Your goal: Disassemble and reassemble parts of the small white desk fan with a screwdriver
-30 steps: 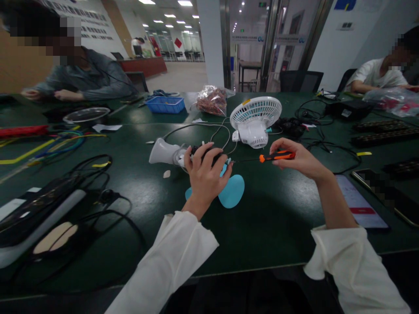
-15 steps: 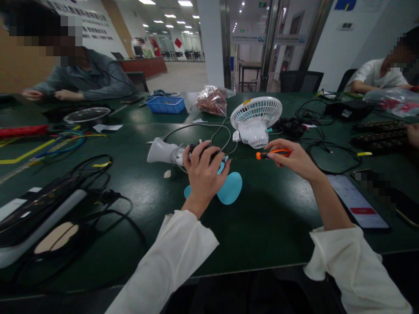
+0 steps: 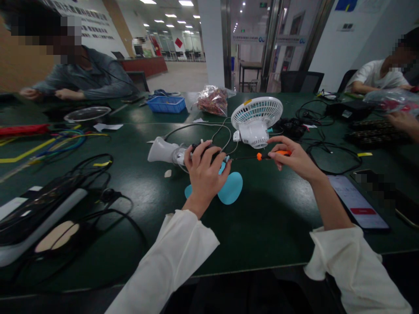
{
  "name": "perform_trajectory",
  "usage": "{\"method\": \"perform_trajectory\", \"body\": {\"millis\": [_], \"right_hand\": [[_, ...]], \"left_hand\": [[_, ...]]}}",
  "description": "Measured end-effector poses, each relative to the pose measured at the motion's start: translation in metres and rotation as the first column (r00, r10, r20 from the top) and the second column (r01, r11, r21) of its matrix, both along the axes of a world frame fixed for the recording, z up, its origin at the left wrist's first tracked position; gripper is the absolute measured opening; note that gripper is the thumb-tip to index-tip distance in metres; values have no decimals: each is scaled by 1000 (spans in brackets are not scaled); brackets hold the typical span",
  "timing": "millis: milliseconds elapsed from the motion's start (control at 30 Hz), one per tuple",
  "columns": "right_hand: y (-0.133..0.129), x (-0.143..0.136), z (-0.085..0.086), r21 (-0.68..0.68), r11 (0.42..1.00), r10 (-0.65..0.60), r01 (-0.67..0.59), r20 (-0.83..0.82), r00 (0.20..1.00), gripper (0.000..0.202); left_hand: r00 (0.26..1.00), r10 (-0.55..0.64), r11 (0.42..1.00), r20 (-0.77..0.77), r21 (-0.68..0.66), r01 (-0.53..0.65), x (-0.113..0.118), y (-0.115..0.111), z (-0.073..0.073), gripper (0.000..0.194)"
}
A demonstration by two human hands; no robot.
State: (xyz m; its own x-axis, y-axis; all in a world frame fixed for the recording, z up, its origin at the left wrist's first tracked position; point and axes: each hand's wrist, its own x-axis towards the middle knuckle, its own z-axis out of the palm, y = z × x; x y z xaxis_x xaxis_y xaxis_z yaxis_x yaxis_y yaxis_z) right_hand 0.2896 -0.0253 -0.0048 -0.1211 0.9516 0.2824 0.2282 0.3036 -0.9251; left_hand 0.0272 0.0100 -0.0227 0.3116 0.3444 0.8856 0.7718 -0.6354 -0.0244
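My left hand (image 3: 207, 172) is closed over the dark motor part (image 3: 197, 146) of a small fan, which its fingers mostly hide. Left of it lies the fan's white stand (image 3: 161, 150), with grey cord wound at its end. Light-blue fan blades (image 3: 231, 188) rest under and beside my left hand. In my right hand (image 3: 290, 156) is an orange and black screwdriver (image 3: 259, 156), held nearly level. Its thin shaft points left, with the tip at the parts by my left fingertips. Behind stands a white fan head with a round grille (image 3: 257, 120).
Power strips and black cables (image 3: 49, 198) lie at left. A phone (image 3: 358, 203) with a lit screen is at right. Farther back are a blue basket (image 3: 166, 104) and a clear bag (image 3: 212, 101). Co-workers sit at the left and right.
The screwdriver has turned slightly in my right fingers, which have shifted a little. My left hand stays on the motor. At right, a co-worker's hand has moved up.
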Motion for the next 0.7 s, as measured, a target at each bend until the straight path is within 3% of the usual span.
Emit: {"method": "perform_trajectory", "body": {"millis": [200,367,700], "right_hand": [[0,-1,0,6,1000,14,-14,23,1000,36],[-2,2,0,16,999,39,-39,3,999,46],[0,-2,1,52,998,-24,24,-3,1000,34]], "left_hand": [[1000,10,1000,0,6,-10,0,0,0,13],[1000,4,1000,-5,8,-4,0,0,0,15],[1000,-11,1000,7,-20,11,0,0,0,15]]}}
